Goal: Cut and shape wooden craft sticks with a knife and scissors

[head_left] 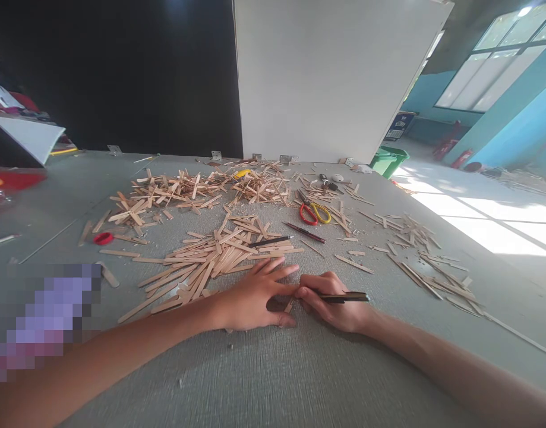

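My right hand (333, 303) is closed round a dark pen (350, 297), whose back end sticks out to the right. Its tip is hidden behind my fingers, close to the table. Beside it my left hand (259, 294) rests on the table with fingers spread, thumb and index finger touching a short wooden stick piece (289, 306). Just beyond the left hand spreads a pile of flat wooden craft sticks (219, 249). A black pen (270, 242) lies on that pile, and a dark red pen (303, 232) lies right of it.
Scissors (315, 211) with red and yellow handles lie beyond the pens. Farther back are heaps of joined sticks (174, 190) and keys (328, 183). A red ring (103, 238) sits left; loose sticks (451, 282) lie right. An upright panel (335, 77) stands behind.
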{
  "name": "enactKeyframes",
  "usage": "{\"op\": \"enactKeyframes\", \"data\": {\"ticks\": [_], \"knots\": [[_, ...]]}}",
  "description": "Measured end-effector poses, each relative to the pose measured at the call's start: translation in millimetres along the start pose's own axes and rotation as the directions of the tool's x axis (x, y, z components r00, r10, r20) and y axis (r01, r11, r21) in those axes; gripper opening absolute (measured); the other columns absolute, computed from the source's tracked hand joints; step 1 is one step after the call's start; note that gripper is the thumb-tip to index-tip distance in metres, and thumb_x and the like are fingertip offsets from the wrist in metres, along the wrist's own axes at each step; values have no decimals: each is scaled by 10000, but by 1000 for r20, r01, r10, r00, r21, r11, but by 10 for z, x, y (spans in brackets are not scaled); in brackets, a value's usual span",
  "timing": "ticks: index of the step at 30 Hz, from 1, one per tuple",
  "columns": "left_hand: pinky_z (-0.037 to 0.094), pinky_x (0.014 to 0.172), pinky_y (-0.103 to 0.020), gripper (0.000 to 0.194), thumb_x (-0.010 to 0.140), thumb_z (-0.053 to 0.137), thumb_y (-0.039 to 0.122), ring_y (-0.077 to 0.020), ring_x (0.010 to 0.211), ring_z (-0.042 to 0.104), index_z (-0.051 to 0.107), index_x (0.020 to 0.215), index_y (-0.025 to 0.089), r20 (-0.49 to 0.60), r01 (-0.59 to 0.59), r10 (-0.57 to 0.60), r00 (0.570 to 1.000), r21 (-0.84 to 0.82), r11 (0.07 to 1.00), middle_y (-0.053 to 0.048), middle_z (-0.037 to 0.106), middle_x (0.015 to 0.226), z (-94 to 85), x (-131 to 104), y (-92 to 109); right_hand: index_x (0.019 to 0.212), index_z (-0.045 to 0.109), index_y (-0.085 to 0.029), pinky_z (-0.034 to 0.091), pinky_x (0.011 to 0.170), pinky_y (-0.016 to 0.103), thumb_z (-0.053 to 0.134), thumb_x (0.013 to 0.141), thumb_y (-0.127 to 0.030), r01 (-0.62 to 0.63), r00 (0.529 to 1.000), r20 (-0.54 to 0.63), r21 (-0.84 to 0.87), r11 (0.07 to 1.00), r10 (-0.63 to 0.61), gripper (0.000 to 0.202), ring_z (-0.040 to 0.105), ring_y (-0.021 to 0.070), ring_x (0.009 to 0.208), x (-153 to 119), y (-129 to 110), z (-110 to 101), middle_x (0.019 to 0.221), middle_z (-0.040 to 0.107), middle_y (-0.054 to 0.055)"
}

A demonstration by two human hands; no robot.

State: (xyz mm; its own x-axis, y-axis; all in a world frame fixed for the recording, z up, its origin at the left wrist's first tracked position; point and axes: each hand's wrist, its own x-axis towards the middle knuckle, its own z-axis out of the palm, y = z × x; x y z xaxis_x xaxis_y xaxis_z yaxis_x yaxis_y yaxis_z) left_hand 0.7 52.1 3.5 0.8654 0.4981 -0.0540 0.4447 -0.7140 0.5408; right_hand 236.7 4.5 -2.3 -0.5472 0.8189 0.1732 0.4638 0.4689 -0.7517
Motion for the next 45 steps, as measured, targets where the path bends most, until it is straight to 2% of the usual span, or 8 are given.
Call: {"op": "enactKeyframes", "data": {"ticks": [10,20,24,29,35,45], "knots": [[149,1262,-624,520,885,760,572,-384,1590,132,640,1369,424,5,1,-2,1000,34,999,22,256,1714,-9,-5,4,721,444,-205,280,532,237,448,1087,-407,26,1000,-12,-7,1000,-26,418,349,90,526,-16,17,28,599,428,-56],[193,1256,-608,588,846,813,536,-378,1584,170,620,1395,456,-7,32,-32,999,32,999,28,294,1700,-25,8,37,768,554,-180,315,557,248,391,1101,-375,25,999,-29,-47,999,-26,419,401,96,538,-2,22,27,622,487,-34],[176,1259,-614,579,847,808,550,-380,1584,168,619,1389,472,-15,16,-15,1000,22,1000,36,282,1704,-6,17,13,766,521,-191,320,555,247,394,1097,-369,28,999,-37,-20,999,-29,396,389,95,528,-4,-17,28,611,473,-43],[167,1257,-630,572,862,789,562,-381,1584,165,609,1397,473,-29,-8,8,1000,20,1000,32,285,1703,22,12,-12,753,489,-201,324,548,250,398,1090,-392,13,1000,-24,30,999,-12,398,432,99,520,8,-66,3,615,531,-26],[158,1256,-643,572,854,799,557,-392,1586,145,614,1390,481,-23,9,-9,1000,9,1000,42,265,1709,26,11,-11,751,484,-205,315,549,260,390,1088,-432,0,1000,-17,32,999,0,417,436,106,528,7,-71,-3,619,537,-21],[166,1261,-622,595,852,803,551,-386,1585,156,614,1402,430,-18,14,-14,1000,26,1000,12,286,1704,15,6,-10,730,469,-203,285,544,256,428,1086,-412,10,1000,-26,-12,1000,-11,415,354,100,541,5,-13,26,616,455,-45]]}}
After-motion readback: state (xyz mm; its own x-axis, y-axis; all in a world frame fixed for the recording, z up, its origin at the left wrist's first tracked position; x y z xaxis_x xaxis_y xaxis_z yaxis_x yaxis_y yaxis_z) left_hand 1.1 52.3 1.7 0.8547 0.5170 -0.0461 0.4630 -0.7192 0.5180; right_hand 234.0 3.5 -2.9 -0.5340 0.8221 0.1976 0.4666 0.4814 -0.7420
